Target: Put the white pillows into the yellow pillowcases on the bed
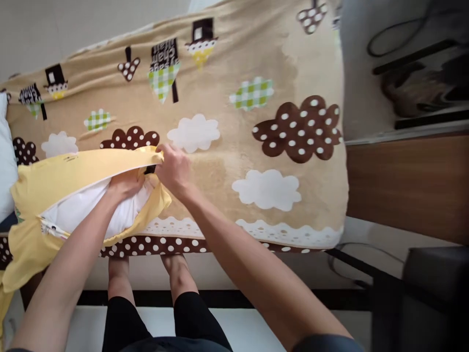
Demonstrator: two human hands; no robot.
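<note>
Nearest: bare legs (119, 274) in black shorts stood against the bed edge. Both forearms ran up and inward from the bottom of the frame, and the right one reached further across. Left hand (126, 185) sat palm down inside the open mouth of the yellow pillowcase (66, 168), pressed on the white pillow (84, 208) within. Its fingers were tucked under the cloth, so cannot tell if they gripped. Right hand (174, 171) was just beside it, knuckles up, fingers clenched on the upper hem of the pillowcase, holding the mouth lifted. The pillowcase lay at the near left edge of the bed, partly hanging over the side, with the pillow showing through the opening. Under it was a tan blanket (234, 146) with cloud and polka-dot prints, spread flat. Far right, off the bed: wooden panel (403, 181) and a dark cable loop (395, 34).
</note>
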